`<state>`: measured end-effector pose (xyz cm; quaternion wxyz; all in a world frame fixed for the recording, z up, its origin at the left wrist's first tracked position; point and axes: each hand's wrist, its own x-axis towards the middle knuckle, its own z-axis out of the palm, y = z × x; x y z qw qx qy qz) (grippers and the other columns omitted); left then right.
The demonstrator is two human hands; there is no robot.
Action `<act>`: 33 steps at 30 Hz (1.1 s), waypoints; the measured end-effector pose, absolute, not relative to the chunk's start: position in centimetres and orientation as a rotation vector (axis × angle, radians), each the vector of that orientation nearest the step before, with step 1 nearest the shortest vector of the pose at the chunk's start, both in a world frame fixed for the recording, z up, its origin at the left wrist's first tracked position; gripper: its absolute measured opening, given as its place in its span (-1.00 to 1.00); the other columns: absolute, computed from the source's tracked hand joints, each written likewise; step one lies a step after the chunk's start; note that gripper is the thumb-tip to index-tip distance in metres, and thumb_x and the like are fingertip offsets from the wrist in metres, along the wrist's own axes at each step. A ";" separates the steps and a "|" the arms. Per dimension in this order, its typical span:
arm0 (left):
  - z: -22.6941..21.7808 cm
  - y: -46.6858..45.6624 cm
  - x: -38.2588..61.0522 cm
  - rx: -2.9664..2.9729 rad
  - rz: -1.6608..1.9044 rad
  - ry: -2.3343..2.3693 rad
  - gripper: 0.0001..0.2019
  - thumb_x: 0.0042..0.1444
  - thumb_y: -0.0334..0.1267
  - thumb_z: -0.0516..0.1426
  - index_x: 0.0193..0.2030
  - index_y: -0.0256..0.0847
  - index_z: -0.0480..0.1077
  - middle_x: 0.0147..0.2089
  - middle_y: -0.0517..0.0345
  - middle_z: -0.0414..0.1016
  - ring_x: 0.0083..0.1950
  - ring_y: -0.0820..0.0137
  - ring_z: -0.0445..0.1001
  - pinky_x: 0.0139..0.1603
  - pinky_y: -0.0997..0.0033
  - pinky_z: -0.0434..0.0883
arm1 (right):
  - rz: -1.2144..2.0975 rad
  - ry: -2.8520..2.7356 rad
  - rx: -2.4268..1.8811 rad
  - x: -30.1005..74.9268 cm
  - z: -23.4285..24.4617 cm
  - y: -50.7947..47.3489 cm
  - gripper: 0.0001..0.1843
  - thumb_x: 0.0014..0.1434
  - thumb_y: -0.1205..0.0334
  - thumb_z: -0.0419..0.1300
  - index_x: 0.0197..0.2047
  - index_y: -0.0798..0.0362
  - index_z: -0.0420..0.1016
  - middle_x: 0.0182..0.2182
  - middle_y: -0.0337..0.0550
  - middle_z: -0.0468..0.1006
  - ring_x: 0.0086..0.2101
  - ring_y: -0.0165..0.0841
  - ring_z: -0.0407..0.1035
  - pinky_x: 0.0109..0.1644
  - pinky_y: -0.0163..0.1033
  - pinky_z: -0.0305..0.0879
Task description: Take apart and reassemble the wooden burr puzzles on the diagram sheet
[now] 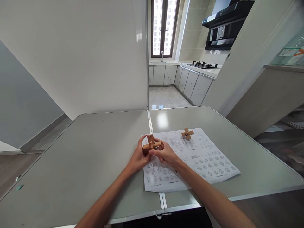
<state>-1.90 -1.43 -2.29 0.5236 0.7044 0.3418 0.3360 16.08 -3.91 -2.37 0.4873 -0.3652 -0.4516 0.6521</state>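
Note:
Both my hands meet over the near-left part of a printed instruction sheet on a grey folding table. Between them is a wooden cross-shaped burr puzzle, with one block standing upright and another lying across it. My left hand grips the puzzle from the left with curled fingers. My right hand pinches its right end with thumb and fingers. A second, smaller-looking wooden cross puzzle rests alone on the far part of the sheet, apart from both hands.
The table has a metal seam down its middle and a latch at the near edge. A white wall stands beyond the left half. Behind lies a kitchen with cabinets, a gas hob and a window. A counter stands to the right.

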 end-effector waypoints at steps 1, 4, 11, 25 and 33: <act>-2.3 -1.4 -1.9 1.688 0.799 0.810 -0.12 0.30 0.03 0.22 0.53 -0.15 -0.23 -0.10 -0.03 0.66 -0.42 0.40 0.51 -0.40 0.43 0.44 | 1.572 -1.079 -0.893 16.0 -2.4 -3.9 -0.05 0.01 0.06 0.55 0.37 0.14 0.31 -0.75 -0.51 0.35 -0.81 -0.55 0.02 -0.79 -0.43 -0.10; -2.5 -1.4 -1.8 1.692 0.788 0.791 -0.13 0.31 0.03 0.21 0.53 -0.15 -0.22 -0.17 0.00 0.66 -0.43 0.38 0.52 -0.42 0.43 0.42 | 1.543 -1.032 -0.873 15.7 -2.4 -4.0 -0.03 0.01 0.03 0.54 0.37 0.21 0.29 -0.79 -0.52 0.31 -0.82 -0.55 -0.03 -0.78 -0.42 -0.14; -2.3 -1.6 -1.6 1.713 0.779 0.834 -0.11 0.30 0.08 0.23 0.53 -0.18 -0.19 -0.30 0.08 0.65 -0.48 0.37 0.50 -0.44 0.42 0.41 | 1.553 -0.990 -0.851 15.7 -2.5 -4.0 -0.03 -0.04 -0.04 0.55 0.33 0.17 0.32 -0.81 -0.52 0.30 -0.82 -0.54 -0.03 -0.74 -0.40 -0.19; -2.4 -1.5 -1.3 1.640 0.813 0.928 -0.18 0.32 0.04 0.18 0.49 -0.19 -0.18 -0.22 0.14 0.61 -0.54 0.45 0.47 -0.45 0.41 0.37 | 1.109 -0.766 -1.039 17.3 -2.4 -2.4 -0.09 -0.04 -0.10 0.54 0.26 0.12 0.33 -0.67 -0.47 0.41 -0.76 -0.52 0.05 -0.72 -0.37 0.03; -2.6 -1.3 -1.5 1.705 0.782 0.931 -0.34 0.35 0.00 0.13 0.43 -0.19 -0.04 -0.22 0.16 0.60 -0.53 0.48 0.47 -0.40 0.41 0.38 | 0.784 -0.593 -1.276 19.1 -3.9 -0.8 0.20 -0.10 -0.11 0.55 0.43 0.11 0.05 -0.66 -0.49 0.40 -0.71 -0.39 0.25 -0.69 -0.36 0.18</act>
